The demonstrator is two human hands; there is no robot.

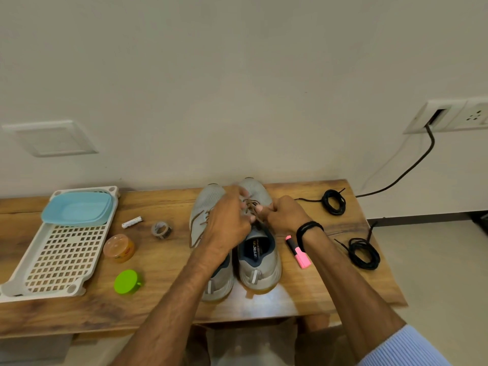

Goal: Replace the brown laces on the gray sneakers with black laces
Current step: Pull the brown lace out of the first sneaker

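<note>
Pinching the brown lace (250, 204) with left grip (229, 220) and right grip (286, 213), both clamped, over the right gray sneaker (260, 257) in the middle of the bench (298, 294). Lying toe toward far edge, heel toward near edge. Probably pulling heelward next. Black laces (368, 261) coiled by right edge, nearer right grip.

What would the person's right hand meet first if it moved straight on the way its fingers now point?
Probably the left hand. The right hand points leftward across the brown lace it pinches on the right sneaker, and the left hand's fingers sit just beyond; depth is unclear.
</note>
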